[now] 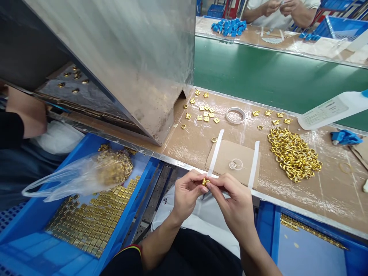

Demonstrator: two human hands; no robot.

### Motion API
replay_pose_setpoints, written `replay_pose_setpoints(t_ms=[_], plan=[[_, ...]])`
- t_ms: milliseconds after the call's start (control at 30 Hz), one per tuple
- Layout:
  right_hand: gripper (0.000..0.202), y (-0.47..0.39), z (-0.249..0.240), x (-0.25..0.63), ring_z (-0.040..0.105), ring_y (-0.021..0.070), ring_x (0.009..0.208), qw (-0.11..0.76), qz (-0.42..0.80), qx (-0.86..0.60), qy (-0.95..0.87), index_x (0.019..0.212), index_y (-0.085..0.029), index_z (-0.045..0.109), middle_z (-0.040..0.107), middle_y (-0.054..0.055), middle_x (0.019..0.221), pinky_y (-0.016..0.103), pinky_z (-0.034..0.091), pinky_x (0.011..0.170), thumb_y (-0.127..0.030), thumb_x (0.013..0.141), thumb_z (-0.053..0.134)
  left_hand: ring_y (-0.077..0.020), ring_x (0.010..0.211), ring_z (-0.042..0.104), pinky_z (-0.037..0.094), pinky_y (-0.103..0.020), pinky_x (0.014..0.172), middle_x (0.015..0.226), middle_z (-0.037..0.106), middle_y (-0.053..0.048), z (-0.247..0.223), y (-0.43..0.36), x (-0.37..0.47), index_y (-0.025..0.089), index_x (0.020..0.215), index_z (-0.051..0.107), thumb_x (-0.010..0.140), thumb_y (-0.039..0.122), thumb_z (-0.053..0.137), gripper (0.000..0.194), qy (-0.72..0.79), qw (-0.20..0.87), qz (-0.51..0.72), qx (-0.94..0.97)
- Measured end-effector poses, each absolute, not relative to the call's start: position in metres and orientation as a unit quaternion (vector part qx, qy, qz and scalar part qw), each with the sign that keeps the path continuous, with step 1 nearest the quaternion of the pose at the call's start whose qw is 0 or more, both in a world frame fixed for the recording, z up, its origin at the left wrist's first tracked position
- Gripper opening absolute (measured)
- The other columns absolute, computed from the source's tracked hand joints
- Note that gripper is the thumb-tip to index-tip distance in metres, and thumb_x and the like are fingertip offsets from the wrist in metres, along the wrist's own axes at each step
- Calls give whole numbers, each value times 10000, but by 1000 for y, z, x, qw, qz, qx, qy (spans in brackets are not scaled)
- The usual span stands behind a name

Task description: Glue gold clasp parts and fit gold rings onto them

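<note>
My left hand and my right hand meet at the table's front edge. Both pinch one small shiny gold metal piece between thumb and fingertips; its exact shape is partly hidden by the fingers. Just beyond them lies a cardboard sheet held by two white tape strips, with a small clear ring-shaped item on it. To the right is a heap of gold rings. Several square gold pieces are scattered farther back, near a white tape roll.
A metal hood rises at left. Blue trays stand below on the left and right; the left one holds gold pieces and a plastic bag. A white bottle leans at right. Beyond the green belt sits another person.
</note>
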State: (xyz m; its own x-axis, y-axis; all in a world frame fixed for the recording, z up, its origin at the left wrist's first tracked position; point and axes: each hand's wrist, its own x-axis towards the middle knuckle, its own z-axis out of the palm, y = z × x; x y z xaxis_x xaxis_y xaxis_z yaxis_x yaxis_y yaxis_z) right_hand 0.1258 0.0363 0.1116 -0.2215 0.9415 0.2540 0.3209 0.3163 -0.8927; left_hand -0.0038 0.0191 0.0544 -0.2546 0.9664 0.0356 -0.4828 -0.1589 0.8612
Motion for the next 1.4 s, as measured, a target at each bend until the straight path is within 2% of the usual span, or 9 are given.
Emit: replay_pose_setpoints(t_ms=[233, 467, 733, 867, 1000, 1167, 1400], plan=[[101, 34, 108, 116, 666, 139, 666, 446, 401, -452, -660, 854, -203, 741, 699, 13, 759, 228, 550, 589, -139, 916, 694, -117, 655, 624, 509, -220, 582, 777, 677, -18, 49, 17, -4, 263, 848, 833, 673, 445, 916, 265, 367, 510, 722, 291], [127, 19, 104, 104, 599, 114, 648, 484, 333, -469, -660, 918, -210, 756, 626, -12, 740, 217, 520, 597, -94, 907, 706, -84, 650, 594, 502, -174, 585, 746, 606, 11, 53, 15, -2, 278, 838, 815, 734, 412, 884, 184, 317, 543, 737, 247], [109, 22, 99, 108, 585, 112, 612, 461, 354, -454, -676, 912, -202, 756, 611, -14, 727, 216, 511, 567, -114, 921, 691, -59, 526, 439, 357, -158, 445, 724, 526, 33, 46, 23, -10, 183, 746, 654, 573, 545, 935, 490, 281, 675, 646, 218], [121, 21, 100, 107, 611, 130, 651, 462, 362, -455, -670, 912, -216, 759, 625, -2, 757, 237, 523, 586, -127, 929, 680, -75, 561, 428, 365, -193, 493, 726, 497, 25, 47, 23, -14, 161, 658, 573, 561, 595, 924, 566, 304, 693, 609, 236], [137, 19, 102, 105, 622, 150, 705, 476, 353, -458, -662, 911, -236, 772, 615, 11, 792, 259, 539, 603, -136, 927, 680, -97, 598, 433, 364, -215, 544, 700, 478, 23, 48, 21, -15, 158, 630, 566, 554, 620, 917, 585, 316, 693, 599, 247], [222, 14, 99, 104, 595, 143, 684, 485, 350, -452, -661, 1047, -264, 779, 586, 0, 776, 259, 537, 605, -116, 940, 652, -98, 614, 420, 369, -226, 592, 689, 457, 27, 52, 20, -14, 152, 626, 567, 585, 634, 895, 584, 310, 693, 604, 241], [272, 13, 97, 106, 643, 149, 754, 480, 385, -429, -661, 1141, -251, 709, 667, 6, 859, 258, 568, 672, -84, 940, 634, -101, 594, 356, 389, -250, 608, 668, 388, 40, 62, 16, -10, 175, 595, 415, 618, 699, 841, 675, 301, 725, 583, 207]])
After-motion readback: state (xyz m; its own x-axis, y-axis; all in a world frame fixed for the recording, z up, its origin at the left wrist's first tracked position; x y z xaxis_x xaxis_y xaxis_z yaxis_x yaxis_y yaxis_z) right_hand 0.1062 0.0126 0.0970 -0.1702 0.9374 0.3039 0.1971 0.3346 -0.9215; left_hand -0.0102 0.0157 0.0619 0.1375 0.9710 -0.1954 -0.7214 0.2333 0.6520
